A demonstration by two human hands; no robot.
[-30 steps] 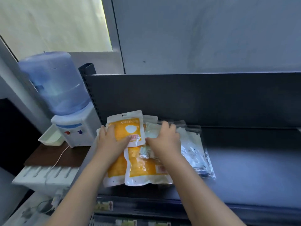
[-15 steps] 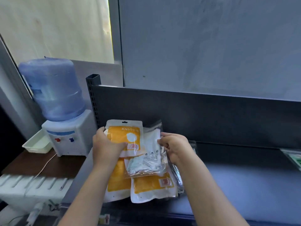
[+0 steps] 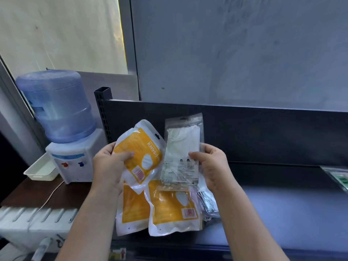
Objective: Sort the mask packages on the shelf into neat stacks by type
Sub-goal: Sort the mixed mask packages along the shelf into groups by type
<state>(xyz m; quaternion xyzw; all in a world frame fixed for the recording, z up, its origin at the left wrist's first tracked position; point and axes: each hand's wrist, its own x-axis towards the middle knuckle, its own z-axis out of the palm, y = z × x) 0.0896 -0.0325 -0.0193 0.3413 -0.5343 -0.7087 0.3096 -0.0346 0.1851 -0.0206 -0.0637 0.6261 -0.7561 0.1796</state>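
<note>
Head view, looking forward and down onto a dark shelf [image 3: 282, 210] with an upright dark back panel [image 3: 254, 132]. The left hand [image 3: 108, 166] grips a yellow-and-white mask package [image 3: 140, 153] marked KN95, thumb curled across its front and fingers behind; the package is lifted above the shelf and tilted, its top leaning to the right. The right hand [image 3: 211, 166] pinches a clear mask package [image 3: 181, 151] holding a white mask, thumb on the front near its right edge and fingers behind; this package stands roughly upright, just to the right of the yellow one, and their upper edges nearly meet. Below the two hands, two more yellow-and-white packages lie on the near left part of the shelf: a left yellow package [image 3: 131, 210] and a right yellow package [image 3: 173, 211], the right one overlapping the left. To their right, partly hidden beneath the right forearm, lie further clear packages [image 3: 208, 204]; their number cannot be told. At the far right edge of the shelf a green-printed package [image 3: 339, 178] is cut off by the frame. Left of the shelf a white water dispenser [image 3: 75, 161] carries a blue bottle [image 3: 58, 106] and stands on a brown tabletop [image 3: 37, 193], with a white tray [image 3: 40, 171] beside it.
</note>
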